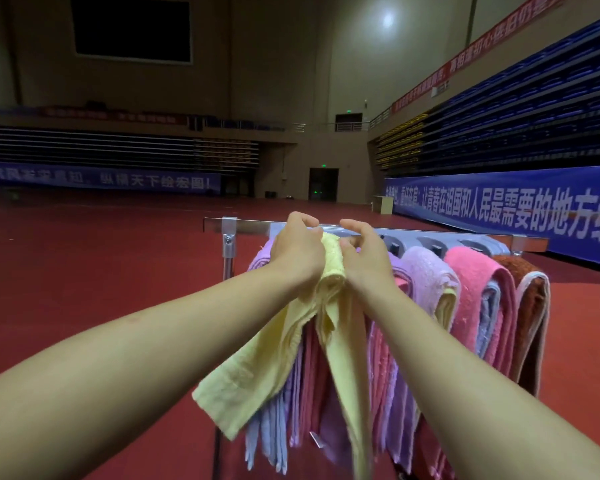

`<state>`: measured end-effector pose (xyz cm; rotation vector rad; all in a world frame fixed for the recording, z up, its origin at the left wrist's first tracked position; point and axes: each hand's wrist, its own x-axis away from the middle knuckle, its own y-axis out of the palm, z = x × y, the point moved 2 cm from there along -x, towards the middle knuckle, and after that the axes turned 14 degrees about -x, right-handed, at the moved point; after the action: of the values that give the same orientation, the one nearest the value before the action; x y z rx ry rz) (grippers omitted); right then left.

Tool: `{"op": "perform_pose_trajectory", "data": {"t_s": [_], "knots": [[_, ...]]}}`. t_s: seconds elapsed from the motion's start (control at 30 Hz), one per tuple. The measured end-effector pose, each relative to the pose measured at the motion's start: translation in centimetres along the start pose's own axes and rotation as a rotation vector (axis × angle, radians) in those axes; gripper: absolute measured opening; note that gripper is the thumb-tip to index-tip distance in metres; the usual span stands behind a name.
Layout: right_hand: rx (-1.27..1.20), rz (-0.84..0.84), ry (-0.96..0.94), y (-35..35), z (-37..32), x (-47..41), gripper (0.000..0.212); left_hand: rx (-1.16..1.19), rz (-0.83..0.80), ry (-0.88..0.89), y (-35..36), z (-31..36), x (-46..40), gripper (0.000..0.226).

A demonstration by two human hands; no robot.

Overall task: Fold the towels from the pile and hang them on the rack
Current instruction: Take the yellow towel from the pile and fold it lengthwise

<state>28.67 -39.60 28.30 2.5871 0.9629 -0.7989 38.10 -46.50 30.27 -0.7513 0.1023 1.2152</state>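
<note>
A pale yellow towel [278,348] is draped over the metal rack [243,226], its two halves hanging down towards me. My left hand [297,247] grips the towel's top fold from the left. My right hand [362,252] pinches the same fold from the right, fingers curled against the rail. Several folded towels hang on the rack: lilac [426,271], pink [475,282] and brown [530,299] to the right, with blue and purple ones [274,441] hanging below the yellow towel. The pile is out of view.
The rack stands on a red sports-hall floor [101,271]. A blue banner [499,209] runs along the right wall below blue seating. The rack's upright post [228,247] is at the left end.
</note>
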Motion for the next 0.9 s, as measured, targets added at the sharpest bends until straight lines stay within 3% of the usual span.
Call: {"op": "perform_pose_trajectory", "data": {"t_s": [0.17,0.27,0.33,0.47,0.57,0.67,0.77,0.9], "knots": [[0.066,0.146,-0.087,0.4,-0.7,-1.6,0.037,-0.305,0.055,0.15,-0.4,1.0,-2.8,0.014],[0.229,0.093,-0.035,-0.3,-0.8,-3.0,0.041,-0.632,0.073,0.272,-1.5,1.6,-4.4,0.012],[0.294,0.027,0.038,-0.7,-0.6,-3.6,0.042,-0.72,-0.025,0.273,-1.7,1.3,-4.7,0.014],[0.648,-0.089,0.059,-0.7,-0.7,-4.2,0.042,-0.558,-0.192,0.15,-1.2,-0.4,-5.4,0.021],[0.773,-0.042,0.062,-0.3,-1.6,-5.2,0.042,-0.332,-0.179,0.146,-1.0,-1.0,-6.5,0.024],[0.752,-0.027,-0.034,0.0,-3.0,-6.5,0.038,-0.261,-0.129,0.139,-1.3,-0.9,-7.5,0.022],[0.583,-0.056,0.03,-0.4,-2.2,-7.0,0.035,-0.312,-0.071,0.124,-1.2,-0.9,-7.6,0.02],[0.741,-0.141,0.103,-0.9,0.1,-7.0,0.037,-0.54,-0.065,0.19,-0.6,-0.4,-6.7,0.018]]}}
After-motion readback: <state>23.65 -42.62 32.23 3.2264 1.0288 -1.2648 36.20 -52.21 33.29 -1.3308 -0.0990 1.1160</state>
